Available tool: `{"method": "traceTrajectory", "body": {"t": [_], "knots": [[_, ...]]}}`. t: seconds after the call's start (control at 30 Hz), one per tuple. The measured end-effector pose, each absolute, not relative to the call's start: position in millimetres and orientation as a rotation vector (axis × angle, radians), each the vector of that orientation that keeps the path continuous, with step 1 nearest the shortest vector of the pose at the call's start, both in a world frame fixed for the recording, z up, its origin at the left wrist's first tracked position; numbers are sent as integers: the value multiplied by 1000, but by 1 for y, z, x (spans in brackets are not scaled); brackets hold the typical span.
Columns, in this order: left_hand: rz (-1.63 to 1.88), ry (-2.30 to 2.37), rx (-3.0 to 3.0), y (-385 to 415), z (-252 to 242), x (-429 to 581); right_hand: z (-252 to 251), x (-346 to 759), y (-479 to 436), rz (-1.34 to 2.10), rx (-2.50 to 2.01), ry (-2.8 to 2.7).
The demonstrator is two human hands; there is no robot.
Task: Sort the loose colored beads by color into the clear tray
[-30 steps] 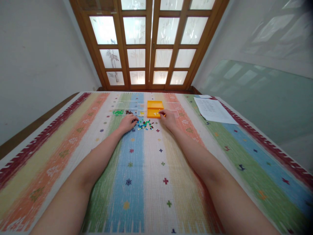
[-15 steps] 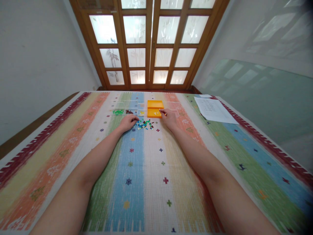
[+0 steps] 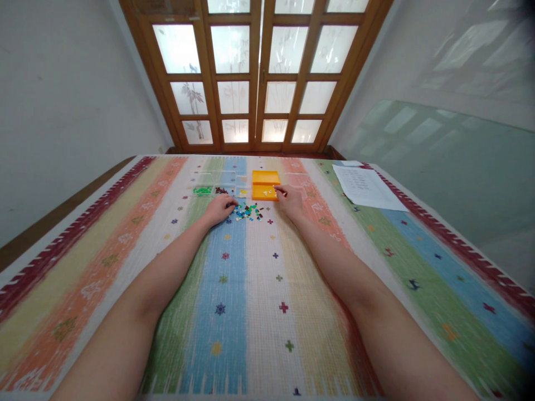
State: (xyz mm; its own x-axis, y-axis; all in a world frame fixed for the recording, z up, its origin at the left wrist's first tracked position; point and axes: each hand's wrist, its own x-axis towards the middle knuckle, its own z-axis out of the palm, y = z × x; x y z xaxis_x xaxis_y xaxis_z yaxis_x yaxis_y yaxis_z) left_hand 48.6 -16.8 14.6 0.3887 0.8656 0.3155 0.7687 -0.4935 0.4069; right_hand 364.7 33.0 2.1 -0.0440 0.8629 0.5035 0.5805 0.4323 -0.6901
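Note:
A small heap of tiny coloured pieces [image 3: 248,211] lies on the striped cloth [image 3: 251,289] far ahead of me. My left hand [image 3: 219,208] rests curled at the heap's left edge, fingertips touching the pieces. My right hand [image 3: 289,200] is pinched together at the near right corner of an orange tray [image 3: 264,185], which holds a few pale pieces. What the pinch holds is too small to name. Left of the orange tray stand clear little trays, one with green pieces [image 3: 202,191], one with dark pieces [image 3: 220,191].
A white printed sheet [image 3: 368,188] lies at the far right of the table. Wooden glazed doors [image 3: 254,72] stand behind the table's far edge. White walls close in on the left and right.
My right hand has shifted slightly up and right along the orange tray's near edge. The left hand has stayed at the heap.

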Motion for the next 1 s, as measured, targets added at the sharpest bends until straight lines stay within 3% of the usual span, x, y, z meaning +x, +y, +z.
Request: {"method": "traceTrajectory", "body": {"t": [1.0], "knots": [[752,1178,2500,-20,18,46,0,363,31,227,-1203,-1795]]}}
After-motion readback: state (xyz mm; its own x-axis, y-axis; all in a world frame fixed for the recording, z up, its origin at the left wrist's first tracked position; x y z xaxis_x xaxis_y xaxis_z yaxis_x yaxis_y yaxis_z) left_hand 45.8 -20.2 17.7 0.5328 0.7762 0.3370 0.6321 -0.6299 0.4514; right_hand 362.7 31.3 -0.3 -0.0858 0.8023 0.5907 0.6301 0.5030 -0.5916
